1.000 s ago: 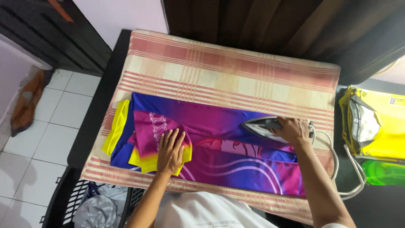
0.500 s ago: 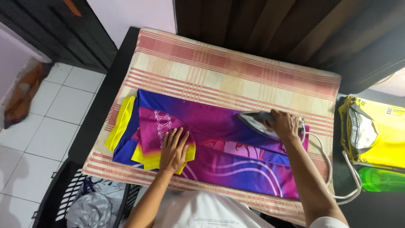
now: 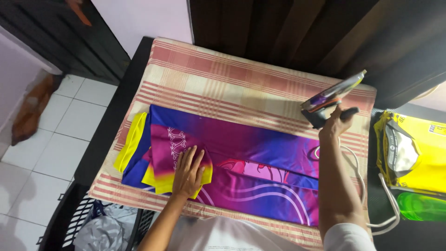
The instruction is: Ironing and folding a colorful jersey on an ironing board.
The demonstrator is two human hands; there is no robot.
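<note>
My right hand (image 3: 335, 122) lifts the iron (image 3: 331, 97) while my left hand (image 3: 188, 171) presses the jersey (image 3: 241, 158).

My right fingers are clenched around the iron's dark handle, holding it tilted in the air above the far right corner of the striped cloth (image 3: 241, 79), its shiny soleplate turned up and away from the fabric; its white cord (image 3: 371, 186) trails down past my forearm. My left fingers lie flat and released, palm down on the folded pink and yellow sleeve at the jersey's left end. The purple, blue and pink jersey lies spread across the near half of the cloth-covered tabletop. A folded yellow garment (image 3: 413, 153) sits to the right, a dark laundry basket (image 3: 93, 223) at lower left.
</note>
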